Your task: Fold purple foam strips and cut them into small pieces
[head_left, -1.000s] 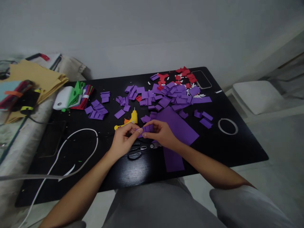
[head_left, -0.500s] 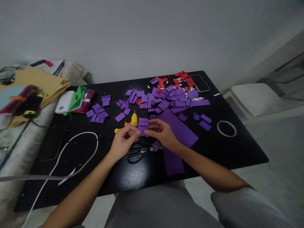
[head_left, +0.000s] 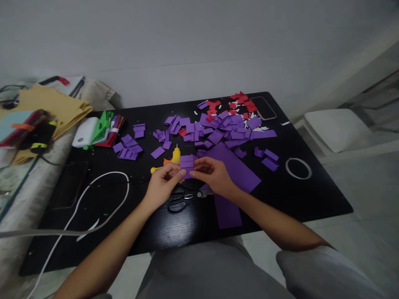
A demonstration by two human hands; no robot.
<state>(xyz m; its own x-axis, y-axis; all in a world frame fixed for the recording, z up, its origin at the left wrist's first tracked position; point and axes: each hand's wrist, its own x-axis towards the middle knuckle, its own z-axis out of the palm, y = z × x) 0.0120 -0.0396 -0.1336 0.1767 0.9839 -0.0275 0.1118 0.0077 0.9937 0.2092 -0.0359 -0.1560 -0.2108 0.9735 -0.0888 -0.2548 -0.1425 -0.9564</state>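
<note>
A small folded purple paper piece (head_left: 187, 162) is held between both hands above the black table. My left hand (head_left: 163, 181) pinches its left side with the thumb in front. On the right side, my right hand (head_left: 214, 174) grips it between thumb and fingers. Just behind my left hand lies a yellow glue gun (head_left: 176, 155) with an orange trigger, partly covered. Black-handled scissors (head_left: 177, 204) rest below the hands. Large purple sheets (head_left: 229, 211) lie under and beside my right hand. A heap of purple pieces (head_left: 230, 124) spreads behind them.
Red pieces (head_left: 245, 101) and white scraps lie at the back right. A ring (head_left: 298, 168) is at the right of the black table (head_left: 318, 195). Bundled green and red strips (head_left: 104, 126) and a white cable (head_left: 124, 195) are on the left. A stool (head_left: 335, 128) stands at right.
The purple piece has shifted and turned slightly between my fingers, its top sitting a little lower and further left. Both hands have stayed nearly in place.
</note>
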